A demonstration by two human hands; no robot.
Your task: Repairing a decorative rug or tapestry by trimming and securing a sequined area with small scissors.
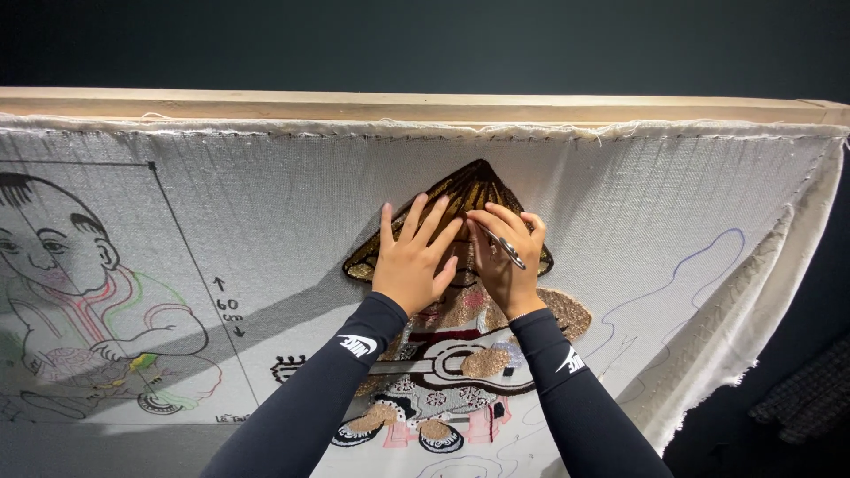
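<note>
Left hand (409,261) lay flat, nothing gripped, pressing tufted hat (460,199) on cloth (292,204) stretched under wooden frame (407,106). Right hand (505,257) grasped small scissors (507,249) at hat. Best kept pile taut, snipped shallow, tips off backing.

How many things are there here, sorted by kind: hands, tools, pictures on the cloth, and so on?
Hands: 2, the left hand and the right hand, both pressed on the tufted conical hat
Scissors: 1, small scissors in the right hand
Pictures on the cloth: 2, the tufted figure and the drawn child
Cloth: 1
Wooden frame: 1
Total: 7
</note>
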